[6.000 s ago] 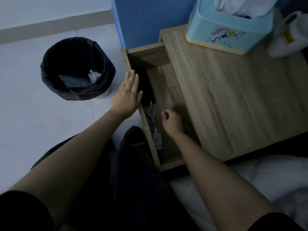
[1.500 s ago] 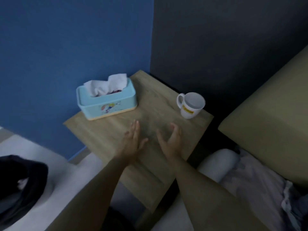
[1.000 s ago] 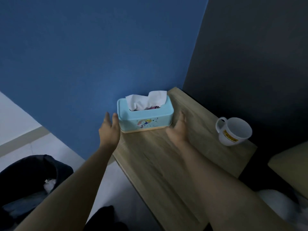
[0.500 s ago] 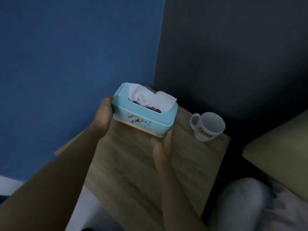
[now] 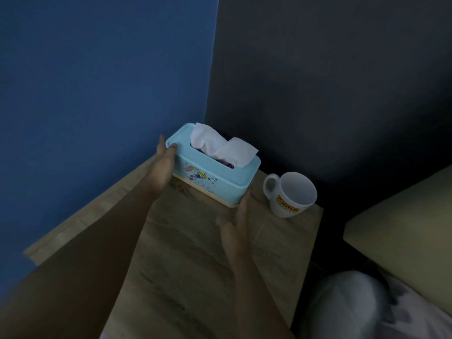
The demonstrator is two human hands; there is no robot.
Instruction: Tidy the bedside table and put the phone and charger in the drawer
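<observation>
The left hand (image 5: 163,167) is flat and extended, palm pressed against the left end of the light blue tissue box (image 5: 215,178), thumb resting on the lid's corner. The right hand (image 5: 238,217) is likewise spread, fingers straight, its fingertips touching the box's right end near the base; whether the palm makes contact cannot be determined. Neither hand is curled around anything; the box sits between the 2 hands. The tissue box stands on the wooden bench (image 5: 186,260), set at an angle in the far corner where the blue wall (image 5: 97,81) meets the dark wall (image 5: 330,69). White tissue (image 5: 221,146) protrudes from the lid slot. 1 white mug (image 5: 291,194) with a yellow label stands upright just beside the box's right end, apart from it. The phone, charger and drawer are out of view. A pillow (image 5: 403,231) lies to the right.
</observation>
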